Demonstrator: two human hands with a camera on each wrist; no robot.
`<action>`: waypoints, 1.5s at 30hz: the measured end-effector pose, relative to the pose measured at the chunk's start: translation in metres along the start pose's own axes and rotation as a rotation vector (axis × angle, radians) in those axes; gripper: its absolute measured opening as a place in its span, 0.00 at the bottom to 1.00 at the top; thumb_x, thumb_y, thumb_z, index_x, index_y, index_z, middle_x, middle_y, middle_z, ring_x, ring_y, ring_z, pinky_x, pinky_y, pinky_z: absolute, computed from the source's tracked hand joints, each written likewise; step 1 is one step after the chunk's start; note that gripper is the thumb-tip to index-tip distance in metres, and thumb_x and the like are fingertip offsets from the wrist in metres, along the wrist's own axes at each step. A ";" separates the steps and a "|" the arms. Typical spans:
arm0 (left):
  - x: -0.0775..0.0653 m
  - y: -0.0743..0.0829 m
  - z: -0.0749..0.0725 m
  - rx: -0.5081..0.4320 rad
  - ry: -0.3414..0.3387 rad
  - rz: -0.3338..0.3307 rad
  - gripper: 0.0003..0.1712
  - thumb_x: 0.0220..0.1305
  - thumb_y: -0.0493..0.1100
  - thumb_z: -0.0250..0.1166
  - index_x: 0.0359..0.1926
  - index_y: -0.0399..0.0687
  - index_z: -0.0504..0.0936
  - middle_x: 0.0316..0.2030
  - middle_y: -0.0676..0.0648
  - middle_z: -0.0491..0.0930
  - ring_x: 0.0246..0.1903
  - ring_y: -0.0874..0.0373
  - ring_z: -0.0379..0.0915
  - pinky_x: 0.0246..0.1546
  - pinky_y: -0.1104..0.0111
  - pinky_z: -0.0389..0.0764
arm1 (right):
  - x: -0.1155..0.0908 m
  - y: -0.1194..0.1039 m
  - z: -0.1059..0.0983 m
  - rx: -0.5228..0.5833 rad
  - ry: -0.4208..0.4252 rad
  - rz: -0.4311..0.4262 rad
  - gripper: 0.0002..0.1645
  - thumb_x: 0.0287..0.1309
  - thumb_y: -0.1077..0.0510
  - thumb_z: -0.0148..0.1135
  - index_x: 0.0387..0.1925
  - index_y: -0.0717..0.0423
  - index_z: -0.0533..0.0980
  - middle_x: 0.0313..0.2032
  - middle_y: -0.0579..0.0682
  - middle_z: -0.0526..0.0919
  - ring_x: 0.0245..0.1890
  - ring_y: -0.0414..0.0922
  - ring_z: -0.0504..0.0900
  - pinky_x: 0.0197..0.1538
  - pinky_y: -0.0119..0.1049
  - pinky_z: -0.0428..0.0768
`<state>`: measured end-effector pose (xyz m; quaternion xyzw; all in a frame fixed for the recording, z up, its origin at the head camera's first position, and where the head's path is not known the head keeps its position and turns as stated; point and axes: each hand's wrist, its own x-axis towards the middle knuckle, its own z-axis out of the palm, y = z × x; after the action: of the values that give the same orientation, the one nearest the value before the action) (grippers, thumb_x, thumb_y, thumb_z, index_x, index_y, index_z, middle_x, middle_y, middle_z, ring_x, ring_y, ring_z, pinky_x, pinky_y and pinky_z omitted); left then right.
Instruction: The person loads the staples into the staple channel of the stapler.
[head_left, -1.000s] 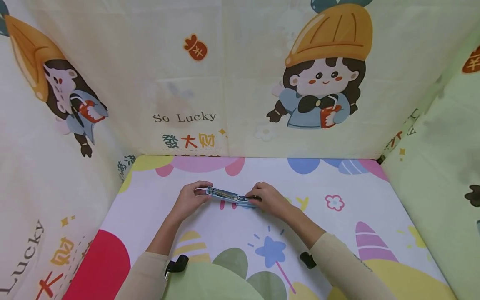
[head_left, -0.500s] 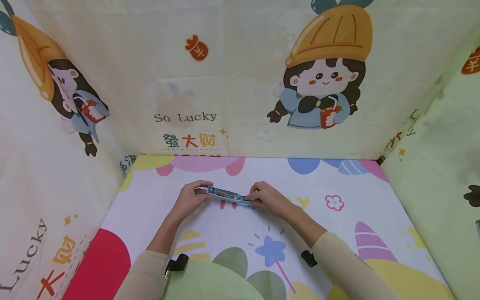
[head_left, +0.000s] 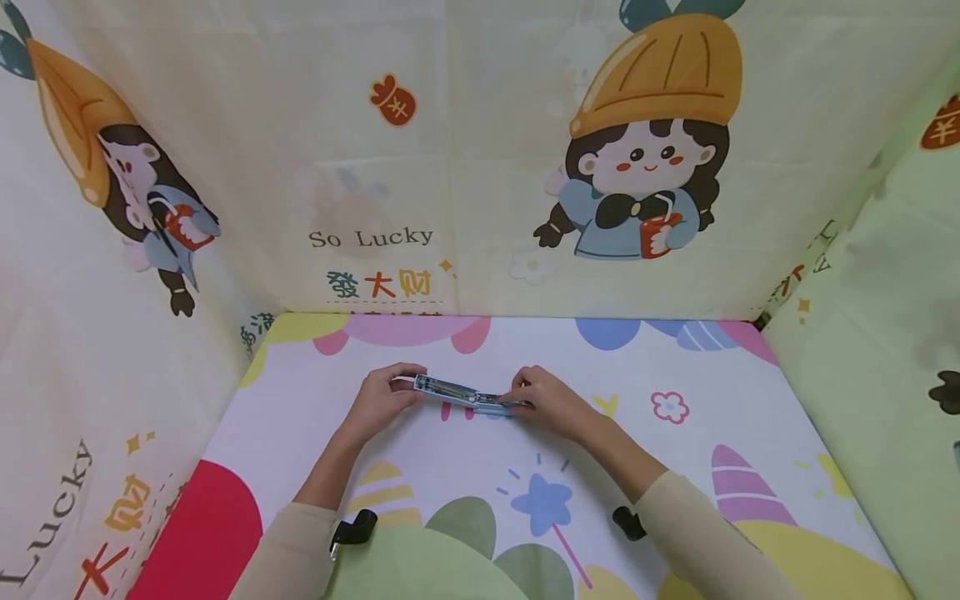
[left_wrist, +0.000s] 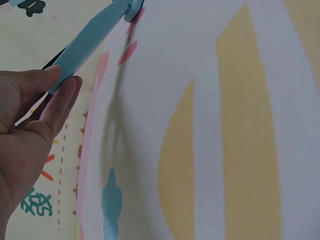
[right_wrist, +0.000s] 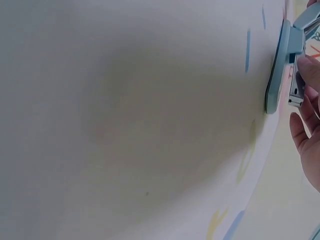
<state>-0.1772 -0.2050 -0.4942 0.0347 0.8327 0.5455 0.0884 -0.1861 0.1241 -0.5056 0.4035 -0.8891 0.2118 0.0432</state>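
A light blue stapler [head_left: 448, 390] is folded wide apart over the middle of the table. My left hand [head_left: 384, 400] pinches the end of its raised top cover [left_wrist: 92, 37] between thumb and fingers. At the other end, my right hand [head_left: 553, 403] is at the metal staple channel [right_wrist: 296, 92], with the thumb on its side and fingers behind it. The stapler's base [right_wrist: 276, 75] lies beside the channel, with a gap between them, close over the tabletop. In the head view, the right fingers hide part of the channel.
A cloth with printed cartoon shapes covers the table [head_left: 630, 467]. Patterned fabric walls [head_left: 495, 200] enclose it at the back and both sides. Black wrist devices [head_left: 356, 527] show at both sleeves.
My right hand has shifted slightly to the right along the stapler, showing more of the channel. My left hand and the top cover stay nearly where they were.
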 end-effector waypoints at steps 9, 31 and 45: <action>-0.001 0.000 0.000 0.017 0.008 -0.015 0.25 0.63 0.31 0.71 0.61 0.41 0.83 0.59 0.39 0.81 0.48 0.50 0.82 0.43 0.70 0.86 | -0.012 0.005 -0.004 0.001 0.030 -0.004 0.15 0.54 0.62 0.78 0.45 0.48 0.90 0.39 0.48 0.82 0.39 0.43 0.75 0.42 0.33 0.76; 0.001 0.000 0.001 0.006 0.004 0.004 0.25 0.62 0.31 0.72 0.61 0.40 0.83 0.59 0.38 0.81 0.48 0.48 0.82 0.42 0.72 0.86 | -0.028 0.013 -0.004 0.014 0.070 0.038 0.16 0.56 0.62 0.77 0.47 0.49 0.88 0.43 0.48 0.83 0.44 0.45 0.79 0.49 0.39 0.81; 0.000 0.000 0.001 0.021 0.001 0.006 0.25 0.62 0.31 0.72 0.61 0.41 0.83 0.59 0.39 0.81 0.47 0.51 0.82 0.42 0.72 0.86 | -0.037 0.014 -0.003 0.099 0.029 0.189 0.32 0.56 0.56 0.78 0.63 0.53 0.79 0.51 0.50 0.83 0.53 0.48 0.79 0.59 0.47 0.80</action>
<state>-0.1772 -0.2040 -0.4948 0.0380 0.8384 0.5369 0.0861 -0.1722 0.1595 -0.5169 0.3162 -0.9110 0.2643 0.0160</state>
